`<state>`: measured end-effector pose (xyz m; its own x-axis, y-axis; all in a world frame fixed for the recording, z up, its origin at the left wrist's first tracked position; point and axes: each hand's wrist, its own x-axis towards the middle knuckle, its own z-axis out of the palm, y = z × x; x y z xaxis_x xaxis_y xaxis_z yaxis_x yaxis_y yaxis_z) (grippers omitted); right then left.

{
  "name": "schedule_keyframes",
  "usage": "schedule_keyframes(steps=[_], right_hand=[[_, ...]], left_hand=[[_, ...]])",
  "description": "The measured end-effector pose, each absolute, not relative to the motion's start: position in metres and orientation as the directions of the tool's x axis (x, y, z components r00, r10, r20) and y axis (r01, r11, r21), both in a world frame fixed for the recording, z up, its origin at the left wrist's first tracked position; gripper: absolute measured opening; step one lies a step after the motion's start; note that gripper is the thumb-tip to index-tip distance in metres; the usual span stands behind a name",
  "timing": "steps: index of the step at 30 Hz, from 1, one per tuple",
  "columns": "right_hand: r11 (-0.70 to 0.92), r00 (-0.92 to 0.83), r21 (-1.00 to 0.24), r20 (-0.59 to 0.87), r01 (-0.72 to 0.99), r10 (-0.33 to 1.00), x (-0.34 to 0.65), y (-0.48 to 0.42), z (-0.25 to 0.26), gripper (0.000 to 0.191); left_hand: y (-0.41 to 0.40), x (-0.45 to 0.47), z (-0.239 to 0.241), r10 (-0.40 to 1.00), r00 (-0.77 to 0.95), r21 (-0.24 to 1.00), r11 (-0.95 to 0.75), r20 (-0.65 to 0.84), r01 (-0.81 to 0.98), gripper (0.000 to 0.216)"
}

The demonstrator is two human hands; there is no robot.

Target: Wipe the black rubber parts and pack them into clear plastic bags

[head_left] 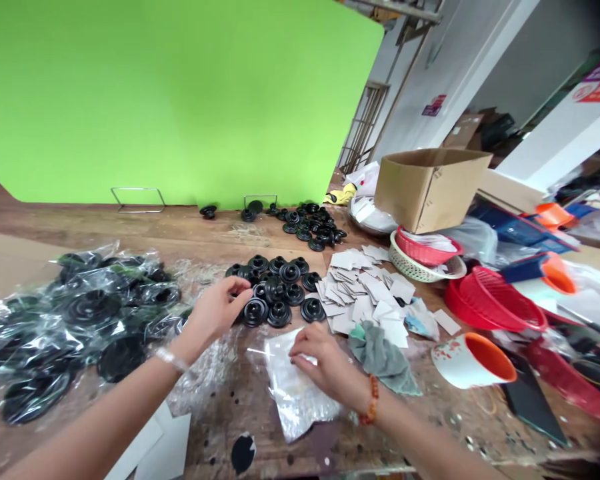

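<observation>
My left hand (pixel 216 312) reaches to a cluster of black round plastic parts (pixel 280 288) on the wooden table, its fingers pinched on one part at the cluster's left edge. My right hand (pixel 325 363) rests on a small clear plastic bag (pixel 293 393) lying flat in front of me, fingertips pinched at the bag's upper edge. A pile of small grey-white cards (pixel 365 293) lies just right of the cluster. A grey-green cloth (pixel 383 357) lies beside my right wrist.
Bagged black parts (pixel 80 320) cover the left of the table. More loose black parts (pixel 313 225) lie by a green screen (pixel 170 100). At right stand a cardboard box (pixel 430 183), red baskets (pixel 495 300), a white basket (pixel 415 267) and an orange-lined cup (pixel 473 360).
</observation>
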<state>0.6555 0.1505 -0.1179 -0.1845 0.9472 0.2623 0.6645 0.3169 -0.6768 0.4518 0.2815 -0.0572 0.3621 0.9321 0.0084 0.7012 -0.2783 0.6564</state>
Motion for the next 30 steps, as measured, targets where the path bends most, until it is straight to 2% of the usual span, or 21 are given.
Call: schedule_keyframes(steps=[3,7,11,13,15,17,19,21,23,26,30], right_hand=[[0.321,-0.167,-0.665,0.286,0.675,0.944,0.639,0.137,-0.132,0.015],[0.334,-0.138,-0.676,0.328,0.657,0.935,0.622,0.134,-0.138,0.019],[0.330,-0.074,-0.726,0.362,0.604,0.929,0.617,0.132,-0.131,0.022],[0.285,0.006,-0.783,0.346,0.553,0.938,0.617,0.131,-0.124,0.026],[0.211,0.101,-0.884,0.275,0.417,0.956,0.616,0.131,-0.116,0.031],[0.111,0.111,-0.980,0.130,0.163,0.985,0.609,0.133,-0.110,0.035],[-0.017,-0.001,-0.991,-0.017,-0.136,1.000,0.598,0.136,-0.107,0.040],[-0.128,-0.120,-0.945,-0.095,-0.300,0.988,0.584,0.138,-0.105,0.040],[-0.157,-0.150,-0.947,-0.119,-0.280,0.982,0.572,0.139,-0.105,0.032],[-0.081,-0.098,-0.992,-0.071,-0.096,0.993,0.558,0.142,-0.107,0.012],[0.034,-0.039,-0.994,0.030,0.101,0.999,0.547,0.143,-0.110,0.018]], left_hand=[[0.242,0.427,-0.070,0.935,0.343,0.784,-0.148,-0.087,0.603,0.034],[0.207,0.424,-0.111,0.932,0.305,0.878,0.028,-0.196,0.478,0.051],[0.192,0.439,-0.119,0.920,0.373,0.924,-0.036,-0.118,0.381,0.026],[0.182,0.440,-0.106,0.932,0.359,0.946,-0.069,-0.053,0.318,0.025],[0.170,0.435,-0.091,0.930,0.366,0.972,-0.054,-0.034,0.227,0.025],[0.158,0.425,-0.080,0.922,0.380,0.990,0.024,-0.077,0.142,0.027],[0.149,0.412,-0.077,0.923,0.352,0.987,0.134,-0.155,0.083,0.033],[0.144,0.398,-0.082,0.933,0.268,0.969,0.246,-0.242,0.018,0.040],[0.142,0.384,-0.088,0.934,0.175,0.942,0.328,-0.312,-0.070,0.043],[0.138,0.368,-0.093,0.928,0.089,0.914,0.372,-0.362,-0.163,0.046],[0.133,0.359,-0.090,0.925,0.054,0.911,0.380,-0.377,-0.157,0.059]])
